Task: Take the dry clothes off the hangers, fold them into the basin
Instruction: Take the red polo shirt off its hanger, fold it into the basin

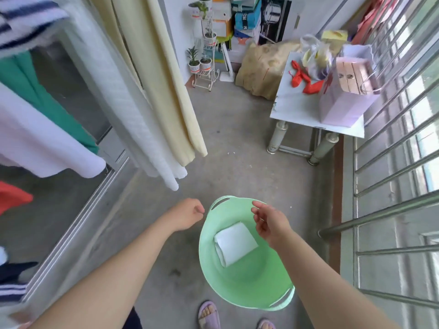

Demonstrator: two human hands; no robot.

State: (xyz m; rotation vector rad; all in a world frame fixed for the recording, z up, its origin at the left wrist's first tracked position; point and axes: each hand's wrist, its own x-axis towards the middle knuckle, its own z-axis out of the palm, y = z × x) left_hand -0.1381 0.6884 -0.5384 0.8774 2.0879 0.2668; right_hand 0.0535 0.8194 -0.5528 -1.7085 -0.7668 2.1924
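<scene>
A light green basin (247, 290) stands on the concrete floor in front of my feet. One folded white garment (235, 243) lies flat inside it. My left hand (187, 213) hovers just left of the basin's far rim, fingers loosely curled, holding nothing. My right hand (268, 222) hangs over the basin's far right side, fingers relaxed and empty. Clothes hang at the left: a white textured garment (133, 110), a cream one (164, 74), a green one (45, 96), a pale white one (40, 143), a striped one (26, 22) and a red one (11, 195).
A white table (299, 108) with a lilac paper bag (344, 100), red cloth bits and plastic bags stands at the right. Metal window bars (392, 162) run along the right side. A plant stand (204, 62) and stacked boxes fill the far wall. A sliding door track lies at the left.
</scene>
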